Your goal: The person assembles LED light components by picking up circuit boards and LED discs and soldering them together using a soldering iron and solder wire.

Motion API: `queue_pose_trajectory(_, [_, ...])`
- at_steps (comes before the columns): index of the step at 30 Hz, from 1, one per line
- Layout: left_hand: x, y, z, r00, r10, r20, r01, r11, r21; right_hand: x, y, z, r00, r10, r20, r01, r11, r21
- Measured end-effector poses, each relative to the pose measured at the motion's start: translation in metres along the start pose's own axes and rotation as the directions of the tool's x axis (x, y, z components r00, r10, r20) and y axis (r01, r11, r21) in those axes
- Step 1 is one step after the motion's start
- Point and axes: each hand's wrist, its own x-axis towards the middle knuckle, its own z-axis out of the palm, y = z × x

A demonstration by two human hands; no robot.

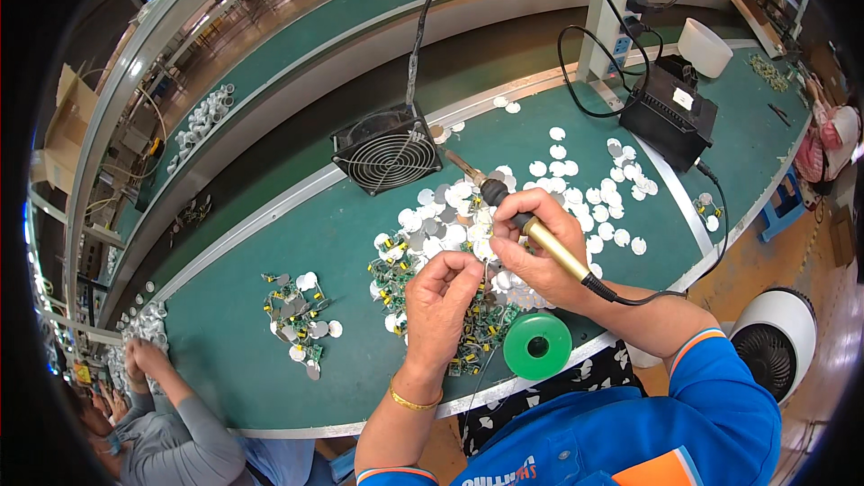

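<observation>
The right hand has its grip closed around a brass-handled soldering iron, tip aimed toward 10 o'clock. The left hand pinches a thin solder wire beside it, above the green worktop. The hot tip could scorch fingers or the white round discs if it drifts; the green solder spool at 6 o'clock might roll off the edge.

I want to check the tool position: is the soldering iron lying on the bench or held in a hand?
Held. The right hand grips the soldering iron above the bench, tip pointing away; the left hand pinches a small part beside it.
</observation>
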Motion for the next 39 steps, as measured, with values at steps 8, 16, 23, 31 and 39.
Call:
queue_pose_trajectory(8, [-0.001,0.000,-0.002,1.000,-0.009,-0.011,0.008,1.000,-0.003,0.000,0.002,0.001,1.000,-0.004,-0.006,0.004,1.000,-0.018])
queue_pose_trajectory(16, [-0.001,0.002,0.007,1.000,0.020,-0.018,-0.021,0.999,-0.049,-0.005,-0.002,-0.002,0.999,-0.022,-0.044,0.021,0.999,-0.033])
queue_pose_trajectory(23, [-0.010,0.004,0.003,0.998,0.043,0.043,-0.045,0.998,0.036,-0.023,-0.011,-0.003,0.999,-0.010,-0.034,0.008,0.998,-0.067])
queue_pose_trajectory(31, [-0.011,0.004,0.012,0.995,0.052,0.090,-0.052,0.999,-0.007,-0.033,-0.020,-0.012,0.995,-0.071,-0.068,0.065,0.994,-0.083])
queue_pose_trajectory(39, [-0.016,0.004,0.013,0.988,0.038,0.147,-0.042,0.999,0.028,-0.042,-0.021,-0.011,0.994,-0.085,-0.066,0.080,0.994,-0.069])
